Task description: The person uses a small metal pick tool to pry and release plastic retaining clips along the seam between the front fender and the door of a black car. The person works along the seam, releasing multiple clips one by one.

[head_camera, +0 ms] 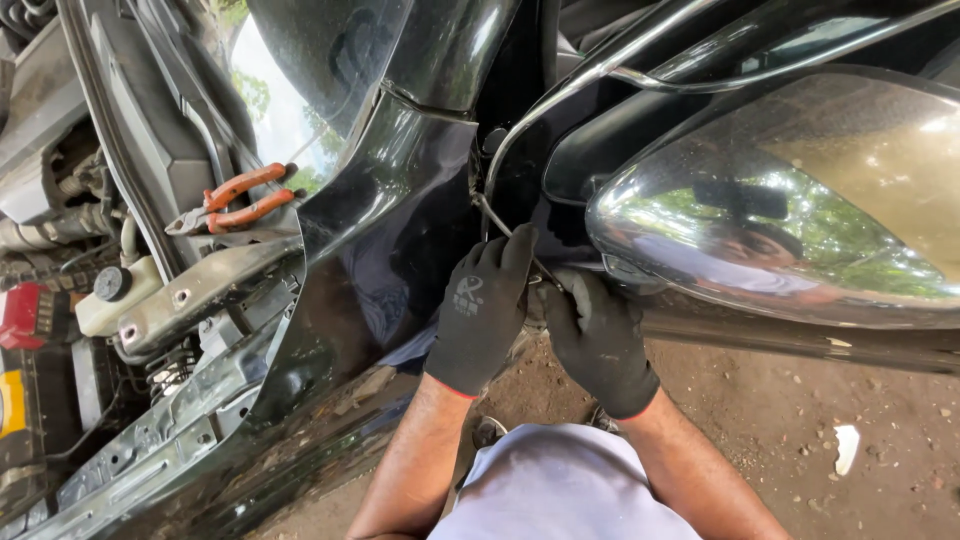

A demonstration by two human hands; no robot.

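Both gloved hands are worked into the gap between the black fender and the front door, just below the side mirror. The left hand is pressed flat against the fender's rear edge, fingers together. The right hand is curled around a thin metal tool; the exact grip cannot be told. The tool's tip is hidden in the seam.

Risk, as judged: the tool could slip in the narrow gap and scratch paint, or a finger could be pinched against the door edge. Orange-handled pliers are left loose at the engine bay edge and could slide off.

Containers: a pale fluid reservoir, capped, is seen in the engine bay; contents cannot be told.
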